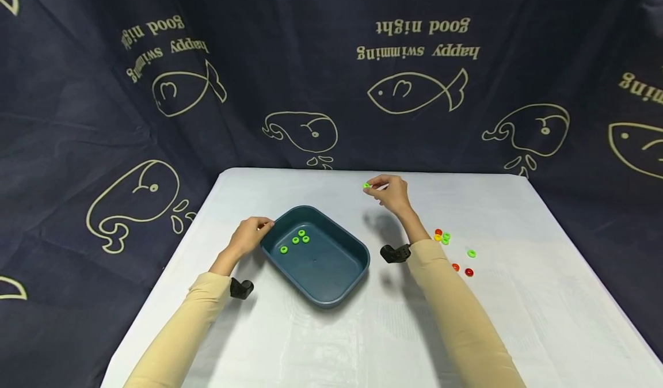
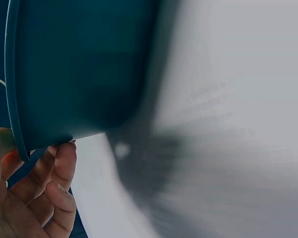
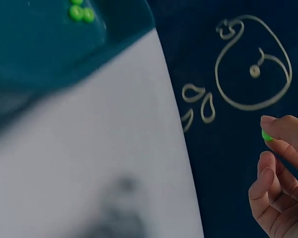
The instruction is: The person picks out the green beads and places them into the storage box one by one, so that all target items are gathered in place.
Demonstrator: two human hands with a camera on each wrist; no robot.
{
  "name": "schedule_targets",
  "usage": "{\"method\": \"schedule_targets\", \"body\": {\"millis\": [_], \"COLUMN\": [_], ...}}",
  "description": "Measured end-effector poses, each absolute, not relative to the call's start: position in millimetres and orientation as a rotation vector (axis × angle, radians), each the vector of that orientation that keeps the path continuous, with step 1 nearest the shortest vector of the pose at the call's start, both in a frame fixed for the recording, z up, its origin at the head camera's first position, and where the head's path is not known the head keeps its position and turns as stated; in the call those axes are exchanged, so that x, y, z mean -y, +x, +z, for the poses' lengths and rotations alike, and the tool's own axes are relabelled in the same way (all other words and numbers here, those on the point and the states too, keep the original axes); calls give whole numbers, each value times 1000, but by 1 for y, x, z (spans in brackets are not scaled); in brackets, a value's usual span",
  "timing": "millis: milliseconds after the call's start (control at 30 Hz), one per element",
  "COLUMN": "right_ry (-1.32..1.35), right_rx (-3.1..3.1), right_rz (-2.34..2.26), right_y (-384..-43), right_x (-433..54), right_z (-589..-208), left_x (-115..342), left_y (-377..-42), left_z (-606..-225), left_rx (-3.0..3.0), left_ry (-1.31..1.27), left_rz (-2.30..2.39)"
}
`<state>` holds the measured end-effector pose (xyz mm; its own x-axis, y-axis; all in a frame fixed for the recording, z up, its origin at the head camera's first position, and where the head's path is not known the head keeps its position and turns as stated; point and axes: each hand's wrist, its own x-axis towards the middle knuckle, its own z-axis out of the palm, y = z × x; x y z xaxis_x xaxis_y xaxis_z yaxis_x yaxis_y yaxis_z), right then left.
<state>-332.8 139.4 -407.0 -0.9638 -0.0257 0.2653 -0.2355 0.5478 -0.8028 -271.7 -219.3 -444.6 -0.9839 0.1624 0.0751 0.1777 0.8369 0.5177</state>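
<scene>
My left hand [image 1: 247,237] grips the rim of a dark blue-green plastic bin [image 1: 323,264] at its left corner. In the left wrist view the thumb lies over the bin's rim [image 2: 16,99] and curled fingers sit against the outer wall. Several green rings [image 1: 296,240] lie on the bin's floor near that corner. Beyond the bin, over the far part of the table, my right hand [image 1: 391,194] pinches one small green ring [image 1: 366,186] between thumb and forefinger. The right wrist view shows this ring [image 3: 266,136] mostly covered by the fingertips.
Right of the right forearm, a small cluster holds a red ring [image 1: 438,232], a yellow ring [image 1: 437,238] and green ones. A lone green ring [image 1: 471,254] and dark red ring [image 1: 469,272] lie nearer. Dark printed curtain [image 1: 311,77] hangs behind the white table [image 1: 518,319].
</scene>
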Motion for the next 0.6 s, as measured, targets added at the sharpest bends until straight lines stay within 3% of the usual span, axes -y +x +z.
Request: {"method": "schedule_targets", "body": {"millis": [600], "right_ry": [441], "right_rx": [2618], "right_rz": [1368], "right_y": [-326], "right_x": [-48], "right_z": [-405], "left_x": [219], "left_y": [-271], "left_z": [-444], "left_rx": [2978], "left_ry": [-285], "left_rz": [-853]}}
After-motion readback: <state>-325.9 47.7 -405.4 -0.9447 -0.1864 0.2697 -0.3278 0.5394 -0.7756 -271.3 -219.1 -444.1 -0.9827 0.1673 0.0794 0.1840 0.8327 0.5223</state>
